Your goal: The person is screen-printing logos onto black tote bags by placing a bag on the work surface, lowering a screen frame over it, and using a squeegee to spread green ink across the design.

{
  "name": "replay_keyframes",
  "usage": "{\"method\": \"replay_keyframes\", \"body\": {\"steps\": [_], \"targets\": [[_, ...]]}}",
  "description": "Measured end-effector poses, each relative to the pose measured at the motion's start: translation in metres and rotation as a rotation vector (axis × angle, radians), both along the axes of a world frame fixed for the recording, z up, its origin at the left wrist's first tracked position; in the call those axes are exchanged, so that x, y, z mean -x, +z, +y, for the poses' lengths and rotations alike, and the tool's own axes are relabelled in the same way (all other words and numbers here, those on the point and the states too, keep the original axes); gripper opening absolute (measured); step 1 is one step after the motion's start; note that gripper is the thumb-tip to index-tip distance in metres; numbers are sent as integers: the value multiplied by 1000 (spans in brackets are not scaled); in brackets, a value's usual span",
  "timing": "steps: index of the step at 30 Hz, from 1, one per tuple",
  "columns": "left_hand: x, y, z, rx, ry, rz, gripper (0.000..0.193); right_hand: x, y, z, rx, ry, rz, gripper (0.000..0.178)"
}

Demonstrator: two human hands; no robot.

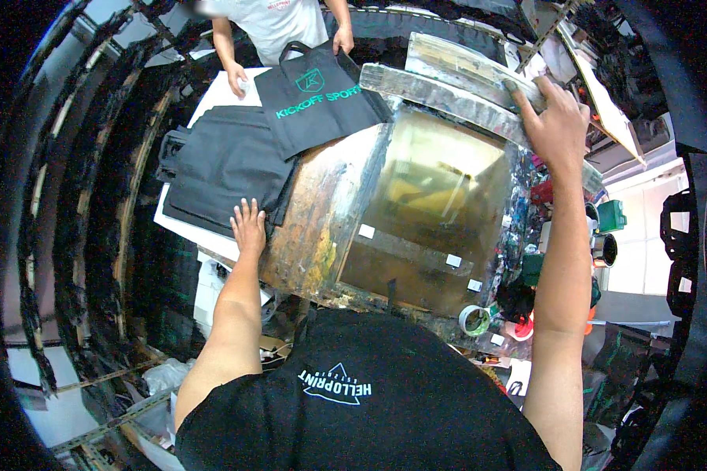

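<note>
Stack of black bags (220, 161): flat on a white board (216, 93) at the left edge of the worktable (310, 200); handles stick out past the stack's left edge.

Left hand (248, 226): open, palm down, fingers a little spread, laid on the stack by its near right corner; nothing grasped.

Right hand (558, 125): half curled, thumb to the left, fingers bent over the right end of a paint-stained frame (440, 93), which it has hold of. Frame lies along the table's far edge; from where I stand, cannot tell how far it is raised.

Near side of the frame: a glossy, yellow-brown panel (424, 200) set in the table, a few small white squares (453, 261) toward its near edge. Between stack and panel, bare stained wood.

Across the table: a co-worker in a white shirt (291, 27). One hand (342, 39) holds a black bag with green print (314, 118) by its top edge; bag overlaps the stack's far right corner. The other hand (236, 77) has a small whitish item, kind unclear, above the board.

Near right corner of the table: a cup with green contents (474, 320), a red-and-white cup (520, 326) just beside it.
</note>
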State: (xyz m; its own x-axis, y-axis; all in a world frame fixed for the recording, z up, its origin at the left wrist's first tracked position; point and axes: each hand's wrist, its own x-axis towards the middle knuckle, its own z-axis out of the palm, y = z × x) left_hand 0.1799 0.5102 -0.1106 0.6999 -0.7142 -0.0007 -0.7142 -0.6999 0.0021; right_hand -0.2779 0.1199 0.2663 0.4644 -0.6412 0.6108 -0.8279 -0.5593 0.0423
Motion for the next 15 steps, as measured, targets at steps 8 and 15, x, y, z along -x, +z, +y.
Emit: {"method": "replay_keyframes", "body": {"steps": [8,15], "targets": [[-90,25,15,-15,43,390,59,-6,-2,4,23,34,-40,54],[-44,82,-40,-103,-208,303,57,-3,-1,11,4,42,-80,55]]}}
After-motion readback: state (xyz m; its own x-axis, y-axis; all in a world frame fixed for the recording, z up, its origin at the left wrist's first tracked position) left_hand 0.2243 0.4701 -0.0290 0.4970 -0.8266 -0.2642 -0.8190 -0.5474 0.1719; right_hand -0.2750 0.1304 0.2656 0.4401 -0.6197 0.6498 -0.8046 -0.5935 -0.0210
